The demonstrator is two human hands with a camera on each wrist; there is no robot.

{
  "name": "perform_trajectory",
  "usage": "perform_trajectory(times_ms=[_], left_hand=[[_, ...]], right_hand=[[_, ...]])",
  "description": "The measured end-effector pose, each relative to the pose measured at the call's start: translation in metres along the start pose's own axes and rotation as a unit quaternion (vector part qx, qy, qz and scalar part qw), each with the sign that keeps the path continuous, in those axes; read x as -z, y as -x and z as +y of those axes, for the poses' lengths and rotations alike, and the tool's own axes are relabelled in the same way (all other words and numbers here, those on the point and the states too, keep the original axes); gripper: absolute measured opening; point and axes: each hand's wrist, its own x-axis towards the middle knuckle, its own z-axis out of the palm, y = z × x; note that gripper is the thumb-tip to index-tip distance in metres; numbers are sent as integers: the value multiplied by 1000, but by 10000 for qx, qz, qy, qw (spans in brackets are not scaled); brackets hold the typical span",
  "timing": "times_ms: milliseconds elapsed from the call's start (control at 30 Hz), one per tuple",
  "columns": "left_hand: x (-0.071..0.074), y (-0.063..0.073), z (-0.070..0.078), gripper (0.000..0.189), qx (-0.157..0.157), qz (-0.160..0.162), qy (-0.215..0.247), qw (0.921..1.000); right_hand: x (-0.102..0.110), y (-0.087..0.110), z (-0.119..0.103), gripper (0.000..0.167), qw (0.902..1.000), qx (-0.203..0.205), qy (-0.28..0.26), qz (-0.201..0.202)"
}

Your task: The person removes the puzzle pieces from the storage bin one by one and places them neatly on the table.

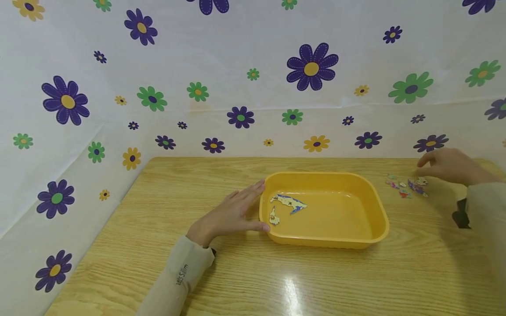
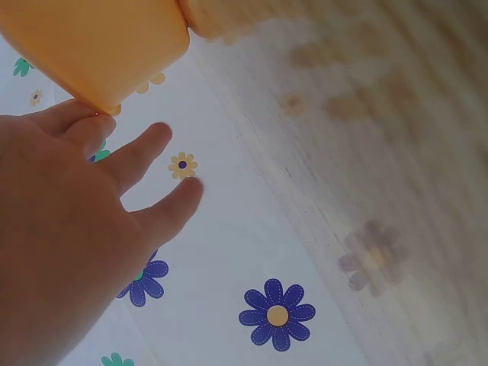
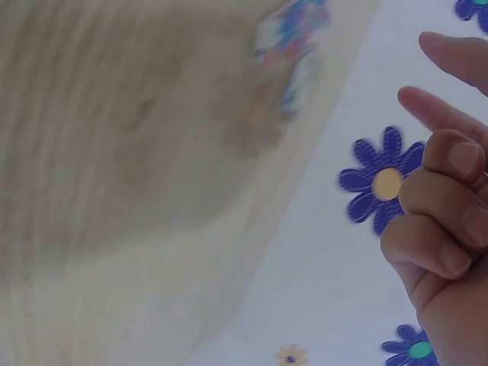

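Observation:
A yellow plastic tray sits on the table, two flat cut-out pieces inside near its left wall: a long cream-and-blue piece and a smaller cream piece. My left hand rests against the tray's left rim, fingers extended and thumb at the near corner. The left wrist view shows fingertips touching the tray edge. To the right, my right hand hovers over a small pile of colourful cut-out pieces. In the right wrist view its thumb and index finger are apart, the others bent, with nothing between them.
A wooden table extends under everything. Behind it and at the left hangs a white cloth printed with flowers. A black object shows by the right sleeve.

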Motion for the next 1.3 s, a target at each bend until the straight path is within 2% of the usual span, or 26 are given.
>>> perform_trajectory(times_ms=[267,533,700,1033,1300], left_hand=[[0,0,1,106,57,-67,234,9997],[-1,1,1,106,73,-74,240,9997],[-1,2,2,106,72,-63,289,9995],[-1,0,1,106,30,-55,309,9995],[0,0,1,107,28,-47,392,9992]], right_hand=[[5,-7,-25,34,9985,72,-526,132],[12,-11,-50,29,9946,417,-812,484],[17,-15,-70,28,9922,450,-1038,521],[24,-20,-100,22,9858,913,-1186,763],[27,-25,-120,22,9836,1056,-1282,701]])
